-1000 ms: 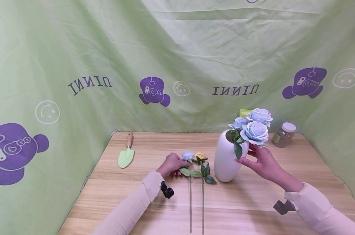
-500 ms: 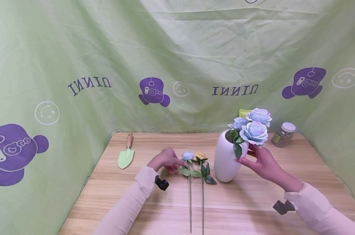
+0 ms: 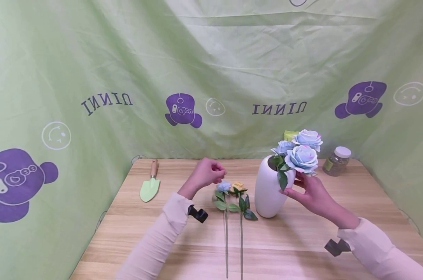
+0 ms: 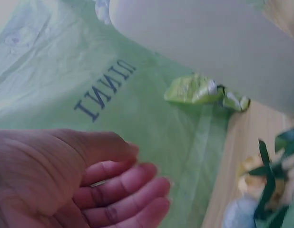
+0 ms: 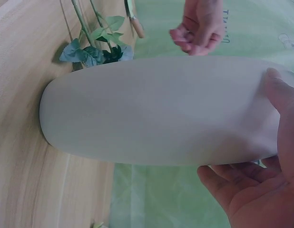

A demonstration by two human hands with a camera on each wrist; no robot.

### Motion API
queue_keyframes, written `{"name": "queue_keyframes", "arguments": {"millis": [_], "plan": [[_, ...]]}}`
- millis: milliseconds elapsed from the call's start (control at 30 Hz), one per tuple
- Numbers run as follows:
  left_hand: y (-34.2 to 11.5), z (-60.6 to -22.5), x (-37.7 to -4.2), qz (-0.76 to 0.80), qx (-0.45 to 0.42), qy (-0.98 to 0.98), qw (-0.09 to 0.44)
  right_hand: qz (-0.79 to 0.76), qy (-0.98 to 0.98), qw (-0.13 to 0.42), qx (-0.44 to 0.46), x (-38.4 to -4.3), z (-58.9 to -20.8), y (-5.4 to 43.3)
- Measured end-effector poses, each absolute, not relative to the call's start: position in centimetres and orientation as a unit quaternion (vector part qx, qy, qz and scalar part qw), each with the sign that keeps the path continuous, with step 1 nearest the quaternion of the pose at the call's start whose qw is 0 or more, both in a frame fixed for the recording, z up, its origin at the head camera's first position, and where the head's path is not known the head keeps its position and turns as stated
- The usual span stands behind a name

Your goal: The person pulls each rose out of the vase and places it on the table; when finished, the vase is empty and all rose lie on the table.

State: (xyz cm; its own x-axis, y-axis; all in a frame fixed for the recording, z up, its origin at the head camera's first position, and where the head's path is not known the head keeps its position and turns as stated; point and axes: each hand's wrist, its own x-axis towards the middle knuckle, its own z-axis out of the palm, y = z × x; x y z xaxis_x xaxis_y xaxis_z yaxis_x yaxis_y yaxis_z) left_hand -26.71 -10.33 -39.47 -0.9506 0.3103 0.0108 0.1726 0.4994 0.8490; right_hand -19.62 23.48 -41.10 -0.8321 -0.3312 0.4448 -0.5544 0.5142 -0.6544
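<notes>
My right hand grips a white vase near its top, thumb on the near side and fingers round the far side. The vase stands on the table. Large light-blue roses with dark leaves rise out of its mouth. My left hand hovers just behind the heads of two stemmed roses on the table, one blue and one yellow. In the left wrist view, that hand's fingers are loosely bent with nothing between them. Both loose stems lie side by side, pointing towards me.
A small trowel with a pale-green blade and wooden handle lies at the back left. Behind the vase is a green packet. A clear jar with a white lid stands at the back right, before a green printed cloth.
My left hand has let go of the loose blue rose's head, drawn left, then lifted up and back above it. My right hand stays on the vase.
</notes>
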Motion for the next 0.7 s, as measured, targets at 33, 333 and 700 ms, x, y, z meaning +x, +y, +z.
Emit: {"name": "queue_keyframes", "arguments": {"millis": [33, 333, 700], "plan": [[-10.0, -39.2, -26.7, 0.486, 0.144, 0.859, 0.069, 0.421, -0.859, 0.134, 0.257, -19.6, -41.1, 23.5], [-7.4, -37.5, -26.6, 0.546, 0.174, 0.819, -0.025, 0.429, -0.857, 0.129, 0.257, -19.6, -41.0, 23.2], [-2.9, -35.1, -26.6, 0.593, 0.234, 0.77, -0.003, 0.429, -0.858, 0.13, 0.252, -19.3, -40.8, 23.0]]}}
